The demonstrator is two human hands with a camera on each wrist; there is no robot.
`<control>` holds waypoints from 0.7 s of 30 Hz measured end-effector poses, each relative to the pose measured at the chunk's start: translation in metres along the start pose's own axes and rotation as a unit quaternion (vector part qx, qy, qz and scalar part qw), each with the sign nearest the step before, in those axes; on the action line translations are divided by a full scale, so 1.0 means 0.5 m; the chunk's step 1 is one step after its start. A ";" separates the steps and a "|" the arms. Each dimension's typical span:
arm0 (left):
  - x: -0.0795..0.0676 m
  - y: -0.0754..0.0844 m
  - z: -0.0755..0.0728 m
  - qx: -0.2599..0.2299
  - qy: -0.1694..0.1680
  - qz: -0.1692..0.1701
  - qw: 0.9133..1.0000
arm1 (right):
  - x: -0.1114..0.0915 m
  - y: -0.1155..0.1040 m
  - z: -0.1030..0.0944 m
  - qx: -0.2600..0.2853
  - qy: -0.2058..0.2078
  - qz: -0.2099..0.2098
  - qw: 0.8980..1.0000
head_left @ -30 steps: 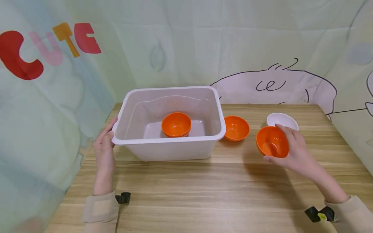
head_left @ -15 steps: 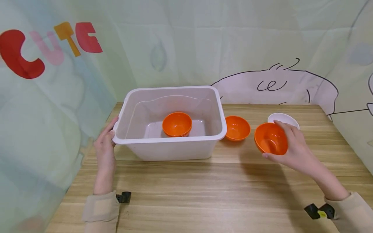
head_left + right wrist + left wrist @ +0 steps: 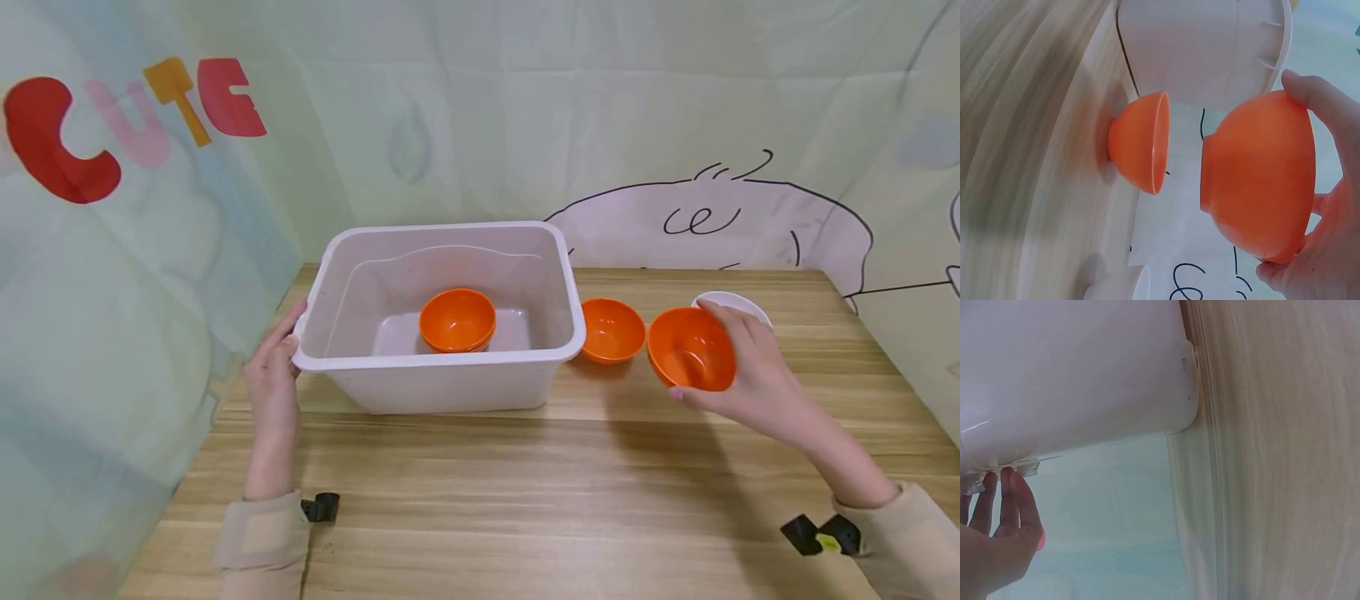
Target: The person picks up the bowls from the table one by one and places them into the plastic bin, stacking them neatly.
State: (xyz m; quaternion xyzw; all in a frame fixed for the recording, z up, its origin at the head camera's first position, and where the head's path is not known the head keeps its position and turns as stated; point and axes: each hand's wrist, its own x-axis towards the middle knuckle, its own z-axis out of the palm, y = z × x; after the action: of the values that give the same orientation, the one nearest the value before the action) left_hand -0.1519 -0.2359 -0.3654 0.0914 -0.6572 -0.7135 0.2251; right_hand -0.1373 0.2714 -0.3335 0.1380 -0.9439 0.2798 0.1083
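A wooden bench (image 3: 487, 492) carries a pale tub (image 3: 442, 387), left of centre at the far side. The left hand (image 3: 273, 379) touches the tub's left edge with its fingertips — whether that grip curls round the rim, I cannot tell. Inside sits a stack of orange bowls (image 3: 457, 321). The right hand (image 3: 757, 375) has a wide grip, thumb and fingers spread across one orange bowl (image 3: 686, 354) — tilted, lifted clear of the bench. Another orange bowl (image 3: 612, 329) stands just right of the tub; a white bowl (image 3: 738, 302) lies far right, partly hidden.
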 end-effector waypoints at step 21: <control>0.000 0.000 0.001 -0.005 -0.001 0.005 1.000 | 0.031 -0.034 -0.011 0.008 -0.019 0.004 1.000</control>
State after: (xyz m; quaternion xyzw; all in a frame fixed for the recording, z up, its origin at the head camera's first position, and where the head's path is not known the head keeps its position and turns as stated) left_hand -0.1520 -0.2354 -0.3653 0.0864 -0.6542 -0.7157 0.2287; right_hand -0.1455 0.2575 -0.3161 0.1398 -0.9442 0.2849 0.0883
